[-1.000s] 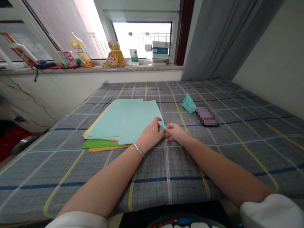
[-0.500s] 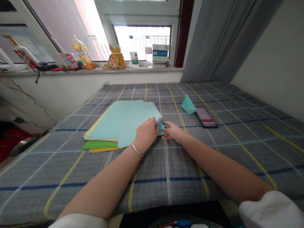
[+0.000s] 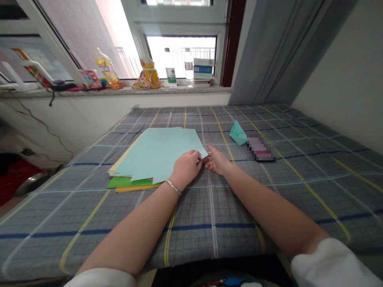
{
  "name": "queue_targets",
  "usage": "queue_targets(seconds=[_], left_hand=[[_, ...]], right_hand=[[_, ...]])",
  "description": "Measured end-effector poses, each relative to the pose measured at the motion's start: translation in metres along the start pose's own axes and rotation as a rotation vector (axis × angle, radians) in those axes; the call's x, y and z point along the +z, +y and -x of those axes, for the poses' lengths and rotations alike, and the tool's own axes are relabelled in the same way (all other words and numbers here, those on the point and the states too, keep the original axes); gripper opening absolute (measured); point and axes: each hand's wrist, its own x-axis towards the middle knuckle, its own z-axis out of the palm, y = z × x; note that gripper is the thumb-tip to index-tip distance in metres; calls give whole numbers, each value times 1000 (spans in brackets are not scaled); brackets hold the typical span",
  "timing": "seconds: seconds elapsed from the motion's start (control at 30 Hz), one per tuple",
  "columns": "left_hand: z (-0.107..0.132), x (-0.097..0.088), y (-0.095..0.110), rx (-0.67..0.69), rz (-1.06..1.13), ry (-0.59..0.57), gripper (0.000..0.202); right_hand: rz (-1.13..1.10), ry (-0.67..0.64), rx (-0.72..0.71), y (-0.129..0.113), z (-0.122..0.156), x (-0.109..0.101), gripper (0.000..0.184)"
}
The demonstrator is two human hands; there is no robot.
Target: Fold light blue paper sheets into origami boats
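Note:
A stack of coloured paper lies on the checked cloth, with pale blue sheets [image 3: 158,149] on top. At the stack's near right corner, my left hand [image 3: 187,165] has its fingers curled closed on the top sheet's edge; the fingertips are partly hidden. My right hand [image 3: 218,160] is just right of that corner, thumb raised apart from the bent fingers, whose tips meet the corner near my left fingertips. Green paper [image 3: 128,183] and orange paper [image 3: 131,189] stick out from under the near side of the stack.
A folded teal paper piece [image 3: 238,133] stands beyond my right hand, beside a phone [image 3: 261,150] with a blurred screen. The checked cloth [image 3: 191,247] covers the whole surface. Bottles, boxes and a yellow jug [image 3: 151,75] line the windowsill [image 3: 119,91]. A grey curtain [image 3: 269,52] hangs right.
The turned-up corner showing a darker teal side now lies flatter as a pale point. My right thumb has lifted away from it. The view has shifted slightly.

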Motion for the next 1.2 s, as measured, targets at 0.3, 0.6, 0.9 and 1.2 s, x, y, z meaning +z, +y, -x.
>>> queue_targets(seconds=[0.3, 0.6, 0.9, 1.2], left_hand=[[-6, -4, -18, -18, 87, 106, 30], [-10, 13, -43, -205, -158, -19, 51], [-5, 12, -44, -280, -177, -296, 69], [-6, 5, -48, -114, -283, -195, 62]], right_hand=[[377, 137, 17, -5, 4, -29, 2], [726, 216, 116, -6, 38, -110, 13], [1146, 296, 153, -8, 57, -139, 16], [1287, 442, -105, 1, 43, -133, 38]])
